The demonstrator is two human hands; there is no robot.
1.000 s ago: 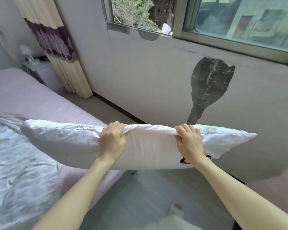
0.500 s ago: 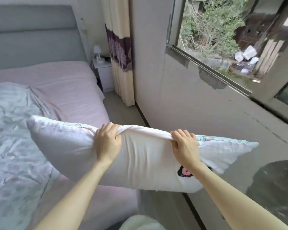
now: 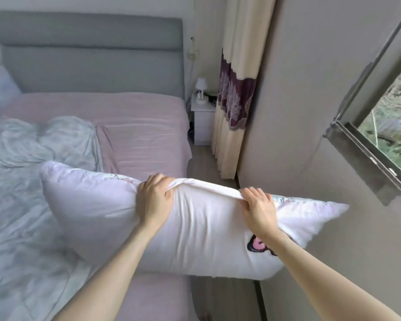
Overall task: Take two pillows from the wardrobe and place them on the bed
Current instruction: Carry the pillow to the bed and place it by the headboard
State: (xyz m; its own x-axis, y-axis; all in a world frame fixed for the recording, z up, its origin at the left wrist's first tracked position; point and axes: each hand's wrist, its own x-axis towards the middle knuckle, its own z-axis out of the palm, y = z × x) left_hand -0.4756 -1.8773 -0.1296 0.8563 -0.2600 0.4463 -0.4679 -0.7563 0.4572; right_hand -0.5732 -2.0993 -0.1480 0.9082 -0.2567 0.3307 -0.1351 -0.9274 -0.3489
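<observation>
Soft daylight comes in from the window (image 3: 389, 126) on the right; shadows are faint, edges bend, everything slightly blurred.

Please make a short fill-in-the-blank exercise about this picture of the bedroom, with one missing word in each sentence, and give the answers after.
1. Both hands grip the white pillow along its ____ edge.
2. The bed has a sheet of ____ colour.
3. The headboard behind the bed is ____.
4. A small white lamp stands on the ____ beside the curtain.

Missing words: top; pink; grey; nightstand
</observation>
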